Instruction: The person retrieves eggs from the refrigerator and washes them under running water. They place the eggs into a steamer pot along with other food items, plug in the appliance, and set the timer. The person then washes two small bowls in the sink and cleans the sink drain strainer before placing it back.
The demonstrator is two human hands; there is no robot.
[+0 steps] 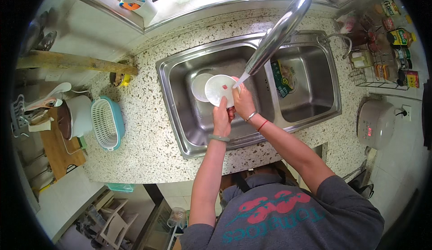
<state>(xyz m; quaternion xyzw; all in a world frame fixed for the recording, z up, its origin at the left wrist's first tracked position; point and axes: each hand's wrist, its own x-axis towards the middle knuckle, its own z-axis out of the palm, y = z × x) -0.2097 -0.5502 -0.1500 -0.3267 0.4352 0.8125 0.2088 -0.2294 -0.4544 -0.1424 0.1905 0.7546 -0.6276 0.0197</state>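
Observation:
Over the large sink basin [189,128], a white round dish [218,85] with a small red mark is tilted between my hands. My left hand [222,117] grips its near edge, with the thumb lying on the white surface. My right hand [243,102] is closed at the dish's right edge, its fingers partly hidden. A stream of water from the faucet [279,34] falls right by my right fingers. Something pink [235,78] shows at the dish's upper right edge; its kind is unclear. Behind the dish, a second whitish bowl [198,88] lies in the basin, partly covered.
The smaller right basin [310,88] holds a green package [282,78]. A teal-and-white colander [107,123] stands on the left counter beside a white pot [81,115]. On the right are a rice cooker [377,123] and a wire rack [382,85] of jars. The faucet arches over the sink.

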